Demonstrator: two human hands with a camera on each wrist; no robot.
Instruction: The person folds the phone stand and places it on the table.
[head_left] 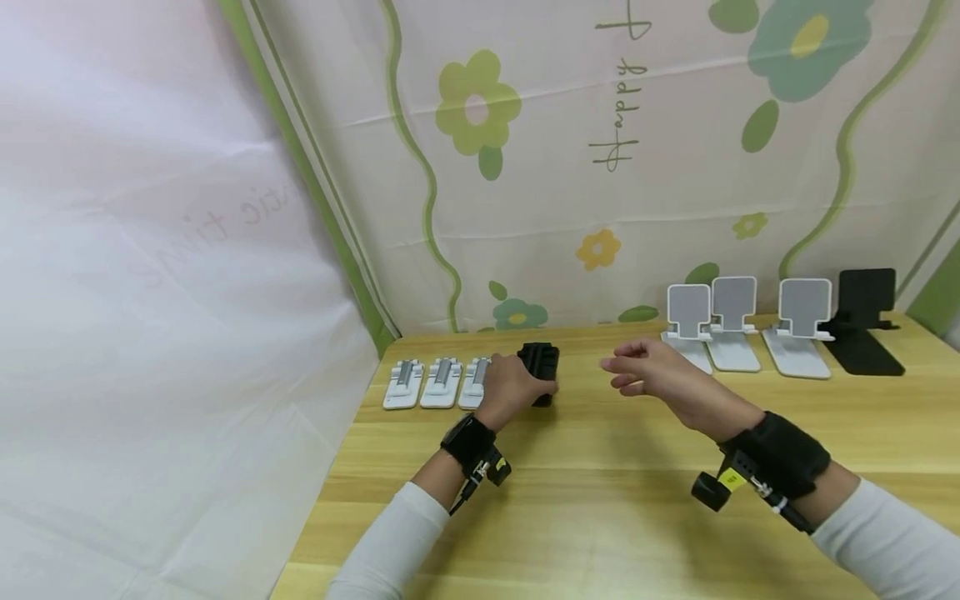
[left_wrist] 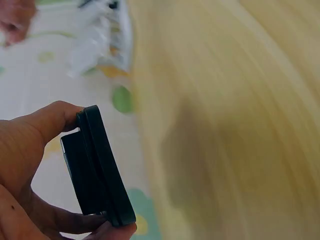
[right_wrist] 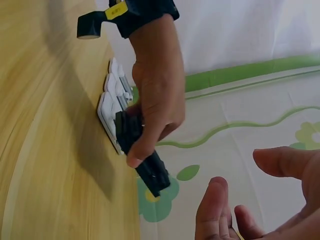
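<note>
My left hand (head_left: pixel 512 388) grips a folded black phone stand (head_left: pixel 546 363), thumb on one end and fingers on the other. In the left wrist view, the folded black stand (left_wrist: pixel 107 165) shows edge-on and appears raised off the table. Just left of that hand lie three folded white phone stands (head_left: pixel 403 385) in a row; the nearest is partly hidden by the hand. My right hand (head_left: pixel 660 379) hovers to the right, fingers loosely bent and thumb apart, holding nothing. The right wrist view shows a gap between the right hand (right_wrist: pixel 280 205) and the black stand (right_wrist: pixel 152 172).
On the right side of the wooden table (head_left: pixel 585 517) stand three unfolded white phone stands (head_left: pixel 805 310) and one unfolded black phone stand (head_left: pixel 866 300). A flowered curtain (head_left: pixel 540 192) hangs behind the table, and a white curtain (head_left: pixel 165 300) hangs at the left.
</note>
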